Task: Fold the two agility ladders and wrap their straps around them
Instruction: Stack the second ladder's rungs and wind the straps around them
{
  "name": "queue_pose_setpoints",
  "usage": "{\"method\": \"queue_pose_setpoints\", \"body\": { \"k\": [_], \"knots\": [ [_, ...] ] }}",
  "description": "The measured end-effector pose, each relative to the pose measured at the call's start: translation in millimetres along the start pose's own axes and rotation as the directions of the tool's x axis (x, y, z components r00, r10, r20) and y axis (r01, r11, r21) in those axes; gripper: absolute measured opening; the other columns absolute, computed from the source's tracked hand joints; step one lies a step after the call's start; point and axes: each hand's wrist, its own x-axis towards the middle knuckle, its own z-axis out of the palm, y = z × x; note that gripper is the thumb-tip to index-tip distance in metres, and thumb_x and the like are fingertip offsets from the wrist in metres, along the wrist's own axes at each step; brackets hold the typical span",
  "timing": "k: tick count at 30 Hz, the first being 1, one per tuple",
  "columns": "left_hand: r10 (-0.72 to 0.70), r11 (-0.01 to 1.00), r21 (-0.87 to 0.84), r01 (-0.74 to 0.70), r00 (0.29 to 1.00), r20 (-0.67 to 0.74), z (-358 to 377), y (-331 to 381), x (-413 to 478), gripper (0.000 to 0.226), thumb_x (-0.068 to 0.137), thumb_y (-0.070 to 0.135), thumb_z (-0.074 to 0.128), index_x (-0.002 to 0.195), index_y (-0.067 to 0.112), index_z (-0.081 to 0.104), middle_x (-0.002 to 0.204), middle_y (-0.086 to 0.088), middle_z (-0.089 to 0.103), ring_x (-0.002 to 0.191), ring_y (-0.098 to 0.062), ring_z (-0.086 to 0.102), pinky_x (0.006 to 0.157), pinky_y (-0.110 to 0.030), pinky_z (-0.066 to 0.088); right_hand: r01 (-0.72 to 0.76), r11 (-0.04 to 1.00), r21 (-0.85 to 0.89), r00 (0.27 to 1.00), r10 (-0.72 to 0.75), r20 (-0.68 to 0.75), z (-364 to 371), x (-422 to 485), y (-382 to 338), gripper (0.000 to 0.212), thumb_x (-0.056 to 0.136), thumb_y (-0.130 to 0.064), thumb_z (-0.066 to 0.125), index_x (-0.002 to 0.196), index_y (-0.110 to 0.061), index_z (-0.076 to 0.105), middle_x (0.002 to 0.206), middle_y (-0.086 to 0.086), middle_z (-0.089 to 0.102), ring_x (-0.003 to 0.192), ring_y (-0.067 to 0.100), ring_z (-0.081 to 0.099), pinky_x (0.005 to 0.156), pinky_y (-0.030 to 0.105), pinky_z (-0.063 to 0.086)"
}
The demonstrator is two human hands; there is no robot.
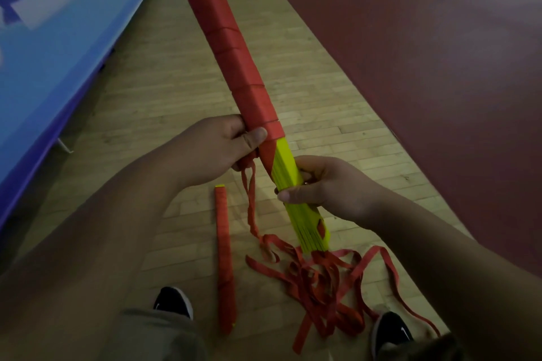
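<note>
1. While the ladder [234,53] is held slanted above the floor [164,91], I note the left hand [217,146] gripping its last red turn and the strap [322,275], thumb on the wrap.
2. Right hand [322,187] is curled round the bare yellow rungs [289,167] below.
3. Second ladder [224,258] lies wrapped on the floor, near the shoes [173,302].
4. Risk, my judgement: the loose strap is heaped and tangled under the bundle; a knot could halt the winding.
5. Risk: if the thumb lifts, turns may slacken and the rungs fan out before the end is tucked.
</note>
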Motion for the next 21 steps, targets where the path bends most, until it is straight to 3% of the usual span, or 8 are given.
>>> {"method": "queue_pose_setpoints", "body": {
  "k": [4,7,10,13,15,19,21],
  "knots": [
    [0.004,0.999,0.054,-0.004,1.0,0.001,4,-2,-3,0.027,0.107,0.058,0.054,0.099,0.04,0.072,0.08,0.007,0.079,0.07,-0.011,0.076,0.074,-0.032,0.056,0.005,0.997,-0.074,1.0,-0.007,-0.027,3,2,5,0.016,0.094,-0.019,0.087,0.106,-0.026,0.08,0.092,-0.009,0.08,0.085,0.008,0.077,0.069,0.019,0.058],
    [-0.002,0.999,0.053,0.003,1.0,-0.018,5,0,0,0.032,0.107,0.056,0.055,0.099,0.032,0.074,0.077,0.007,0.078,0.066,-0.011,0.075,0.072,-0.031,0.055,0.004,0.996,-0.088,0.999,-0.008,-0.051,3,3,7,0.017,0.093,-0.023,0.088,0.106,-0.028,0.079,0.09,-0.013,0.078,0.084,0.004,0.076,0.068,0.017,0.057],
    [-0.016,0.997,0.069,0.019,0.998,-0.055,6,-3,3,0.037,0.108,0.057,0.055,0.094,0.029,0.075,0.07,0.009,0.075,0.058,-0.007,0.069,0.069,-0.032,0.053,0.005,0.994,-0.109,0.996,-0.014,-0.086,4,3,8,0.02,0.092,-0.032,0.089,0.11,-0.03,0.078,0.095,-0.01,0.077,0.089,0.008,0.076,0.077,0.029,0.063],
    [-0.046,0.998,0.039,0.049,0.996,-0.074,9,-5,5,0.042,0.107,0.058,0.056,0.085,0.029,0.077,0.067,0.012,0.074,0.055,0.0,0.063,0.069,-0.032,0.05,-0.001,0.992,-0.128,0.994,-0.013,-0.11,6,5,11,0.033,0.092,-0.04,0.089,0.118,-0.028,0.074,0.112,0.005,0.077,0.104,0.023,0.077,0.093,0.052,0.066],
    [-0.06,0.998,0.004,0.061,0.995,-0.086,11,-3,4,0.041,0.107,0.057,0.057,0.084,0.031,0.078,0.068,0.013,0.075,0.054,0.003,0.062,0.068,-0.029,0.047,-0.001,0.991,-0.135,0.993,-0.015,-0.115,8,5,12,0.036,0.092,-0.041,0.089,0.12,-0.026,0.071,0.116,0.009,0.075,0.109,0.031,0.076,0.093,0.062,0.064],
    [-0.074,0.997,0.005,0.075,0.991,-0.111,13,1,4,0.043,0.106,0.061,0.056,0.087,0.031,0.081,0.064,0.012,0.074,0.049,0.001,0.06,0.065,-0.027,0.045,0.016,0.987,-0.157,0.988,-0.04,-0.149,11,6,14,0.035,0.09,-0.047,0.089,0.116,-0.032,0.07,0.112,0.003,0.076,0.104,0.027,0.077,0.09,0.061,0.065],
    [-0.105,0.994,-0.019,0.104,0.989,-0.108,12,1,5,0.055,0.104,0.07,0.052,0.087,0.027,0.082,0.068,0.005,0.076,0.049,-0.003,0.058,0.066,-0.029,0.048,0.028,0.983,-0.179,0.98,-0.062,-0.187,13,7,15,0.037,0.088,-0.052,0.089,0.114,-0.034,0.069,0.107,0.001,0.076,0.099,0.023,0.077,0.089,0.059,0.065]
  ]
}}
